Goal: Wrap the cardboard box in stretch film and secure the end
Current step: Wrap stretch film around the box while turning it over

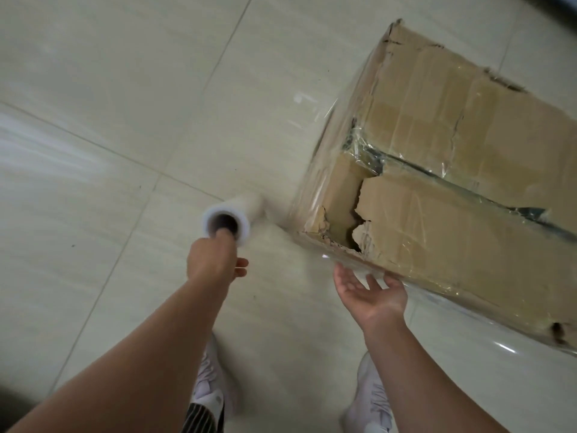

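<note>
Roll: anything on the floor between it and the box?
Nothing visible. Only floor shows between the roll, held by the left hand, and the box, whose near sides carry film.

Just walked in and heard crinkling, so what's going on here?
A person is wrapping a torn cardboard box on the tiled floor in clear film. The left hand holds the film roll by its core, beside the box. The right hand is open, palm up, at the box's near corner. Film already covers the box's sides.
</note>
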